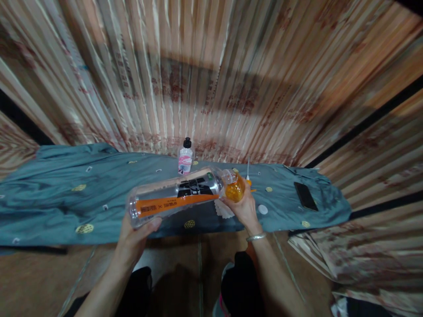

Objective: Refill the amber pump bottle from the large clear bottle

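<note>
My left hand (pixel 135 233) is closed round the base of a large clear plastic bottle (pixel 175 196) with an orange and black label. That bottle lies almost level in the air, its neck pointing right. In my right hand (pixel 244 204) is a small clear bottle (pixel 234 189) holding amber liquid, gripped round its body. The mouths of the two bottles meet or nearly meet; whether they touch I cannot tell. Below the necks a white piece of paper (pixel 224 210) is partly hidden. Behind the large bottle stands a small bottle (pixel 185 159) with a black cap and pink print.
A teal patterned cloth (pixel 109 198) covers the long narrow table. To the right lie a dark phone (pixel 306 196) and a white round disc (pixel 262 209). A thin white-tipped stick (pixel 248 169) rises behind my right hand. A pleated curtain (pixel 198 79) hangs along the back.
</note>
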Demonstrator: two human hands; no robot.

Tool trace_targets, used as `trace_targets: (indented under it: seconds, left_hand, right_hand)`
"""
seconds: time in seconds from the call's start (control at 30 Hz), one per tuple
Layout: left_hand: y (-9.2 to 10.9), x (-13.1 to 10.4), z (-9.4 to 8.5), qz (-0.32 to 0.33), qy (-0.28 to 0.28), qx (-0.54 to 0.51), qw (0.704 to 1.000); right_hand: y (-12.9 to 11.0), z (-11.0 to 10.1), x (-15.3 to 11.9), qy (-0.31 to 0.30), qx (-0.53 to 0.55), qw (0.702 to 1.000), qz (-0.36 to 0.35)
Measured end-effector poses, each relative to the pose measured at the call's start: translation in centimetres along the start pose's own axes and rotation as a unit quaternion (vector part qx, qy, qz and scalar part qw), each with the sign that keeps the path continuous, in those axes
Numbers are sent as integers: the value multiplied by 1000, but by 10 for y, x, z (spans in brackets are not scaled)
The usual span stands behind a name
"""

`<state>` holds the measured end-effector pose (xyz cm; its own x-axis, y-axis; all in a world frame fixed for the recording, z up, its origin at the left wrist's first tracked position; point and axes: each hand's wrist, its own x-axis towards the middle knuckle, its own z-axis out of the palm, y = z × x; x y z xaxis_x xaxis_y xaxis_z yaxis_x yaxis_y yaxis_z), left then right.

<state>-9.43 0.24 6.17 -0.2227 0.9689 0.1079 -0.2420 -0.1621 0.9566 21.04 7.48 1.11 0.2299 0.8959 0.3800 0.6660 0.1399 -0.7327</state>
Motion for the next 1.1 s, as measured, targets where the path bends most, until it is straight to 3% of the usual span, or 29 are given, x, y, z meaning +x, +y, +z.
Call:
trace_targets:
  seconds: [0.1, 0.53, 0.8, 1.1]
  left_hand:
    - [-2, -1, 1, -17, 27, -28, 999]
    - [-10, -1, -5, -5, 23, -13, 1000]
    - [-13, 7, -4, 15, 58, -67, 996]
    - [-12, 20, -8, -23, 82, -68, 994]
  right_hand:
    - [-4, 0, -1, 7, 1, 1000, 13]
    - [-12, 7, -4, 24, -3, 999, 39]
    - [-8, 21, -1, 83, -5, 996, -33]
    - [-6, 27, 3, 82, -11, 995, -46]
